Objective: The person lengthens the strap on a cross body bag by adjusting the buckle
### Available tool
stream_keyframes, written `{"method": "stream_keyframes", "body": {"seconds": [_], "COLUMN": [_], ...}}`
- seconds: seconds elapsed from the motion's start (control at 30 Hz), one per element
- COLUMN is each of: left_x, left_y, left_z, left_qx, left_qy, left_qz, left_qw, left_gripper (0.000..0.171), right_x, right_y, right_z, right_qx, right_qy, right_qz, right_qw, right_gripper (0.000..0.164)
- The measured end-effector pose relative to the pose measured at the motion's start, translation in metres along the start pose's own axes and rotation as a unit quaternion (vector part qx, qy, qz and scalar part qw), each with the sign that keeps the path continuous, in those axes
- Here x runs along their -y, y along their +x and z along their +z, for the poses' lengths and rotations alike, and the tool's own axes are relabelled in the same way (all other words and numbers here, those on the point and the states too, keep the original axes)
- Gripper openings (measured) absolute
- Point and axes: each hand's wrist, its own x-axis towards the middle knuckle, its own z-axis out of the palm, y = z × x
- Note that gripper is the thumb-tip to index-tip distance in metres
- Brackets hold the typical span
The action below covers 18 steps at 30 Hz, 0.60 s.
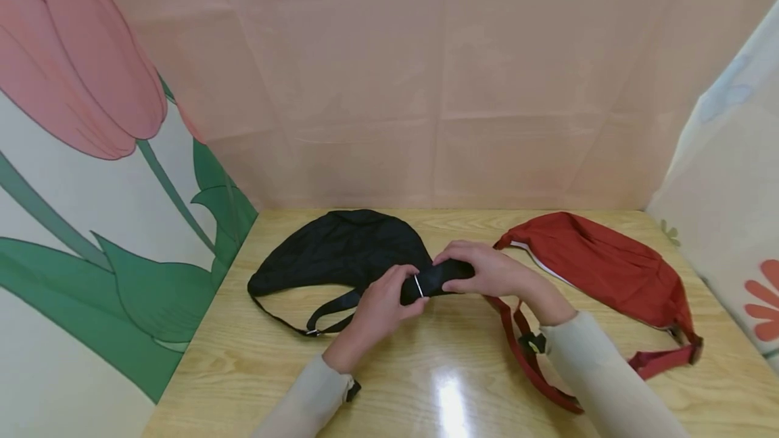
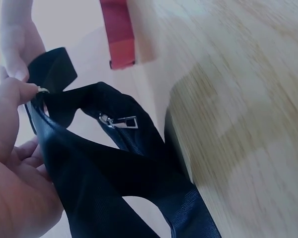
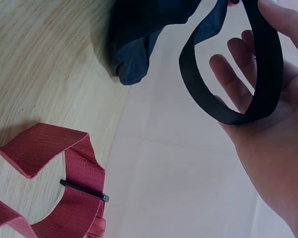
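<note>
A black waist bag (image 1: 347, 249) lies on the left half of the wooden table (image 1: 402, 370), its strap (image 1: 439, 277) lifted in front of it. My left hand (image 1: 380, 306) pinches the strap beside a thin metal slider (image 1: 418, 285). Close by on the right, my right hand (image 1: 489, 272) holds the same strap between thumb and fingers. In the right wrist view the strap hangs as a loop (image 3: 233, 116) across the right palm. The left wrist view shows a zipper pull (image 2: 124, 122) on the black bag.
A red waist bag (image 1: 596, 262) lies at the right of the table, its red strap (image 1: 511, 340) curling under my right forearm. A black buckle (image 1: 532, 343) is on that strap. Behind the table hangs a plain pinkish cloth (image 1: 438, 86); a tulip-printed cloth (image 1: 91, 222) stands left.
</note>
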Motion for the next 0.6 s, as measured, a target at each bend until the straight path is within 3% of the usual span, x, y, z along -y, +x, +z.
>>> {"method": "stream_keyframes", "body": {"seconds": [0.2, 0.6], "left_x": [0.0032, 0.0087], "left_y": [-0.0043, -0.0099], "left_z": [0.0006, 0.0018], "left_qx": [0.019, 0.017], "left_qy": [0.004, 0.01], "left_qz": [-0.017, -0.013], "left_qw": [0.9997, 0.9997], "left_gripper": [0.048, 0.047], "right_x": [-0.0014, -0.0045], "right_y": [-0.0016, -0.0021], "right_z": [0.0006, 0.0004], "right_qx": [0.003, 0.006], "right_qy": [0.006, 0.007], "right_qz": [-0.006, -0.009], "right_qw": [1.0, 1.0], "right_gripper": [0.035, 0.035]}}
